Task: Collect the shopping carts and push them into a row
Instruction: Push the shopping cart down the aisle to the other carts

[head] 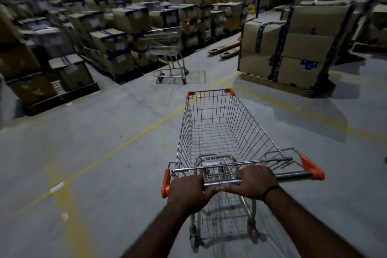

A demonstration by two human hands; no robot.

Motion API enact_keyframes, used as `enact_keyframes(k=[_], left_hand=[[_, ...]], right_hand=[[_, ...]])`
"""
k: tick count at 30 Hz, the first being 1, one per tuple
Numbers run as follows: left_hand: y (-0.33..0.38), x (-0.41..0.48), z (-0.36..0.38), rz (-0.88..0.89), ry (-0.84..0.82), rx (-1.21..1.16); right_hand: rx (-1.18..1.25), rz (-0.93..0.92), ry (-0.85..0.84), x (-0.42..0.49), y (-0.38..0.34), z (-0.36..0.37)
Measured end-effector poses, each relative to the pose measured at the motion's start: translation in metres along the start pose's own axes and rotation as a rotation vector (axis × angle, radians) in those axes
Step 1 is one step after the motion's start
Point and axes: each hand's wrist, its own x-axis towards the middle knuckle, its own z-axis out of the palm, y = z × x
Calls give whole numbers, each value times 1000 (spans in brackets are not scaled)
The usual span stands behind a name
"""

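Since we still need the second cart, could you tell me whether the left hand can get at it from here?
Probably not yet. The left hand grips the near cart's handle, and the far cart stands well ahead by the stacked boxes, beyond arm's reach. The floor between looks free to roll across.

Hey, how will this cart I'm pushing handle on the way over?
The near cart probably rolls easily: it sits on casters on smooth concrete floor. Its wire basket looks empty, so likely light. It may veer, since left hand and right hand grip left of center.
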Motion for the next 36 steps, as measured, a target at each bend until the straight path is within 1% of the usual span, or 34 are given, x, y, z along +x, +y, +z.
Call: enact_keyframes(k=[3,12,18,24,29,36], left_hand=[[-5,32,-3,-29,8,10],[-40,162,-6,-87,111,20],[-68,263,-21,-116,97,-9],[-92,348,-34,-136,76,-25],[-111,422,-42,-154,94,-20],[-134,548,-51,-270,136,-32]], right_hand=[[-4,-35,1,38,13,-4],[14,-93,18,181,51,-14],[6,-111,-4,291,78,-21],[-15,-143,0,381,97,-30],[-33,-182,8,461,117,-38],[-74,-247,40,599,158,-43]])
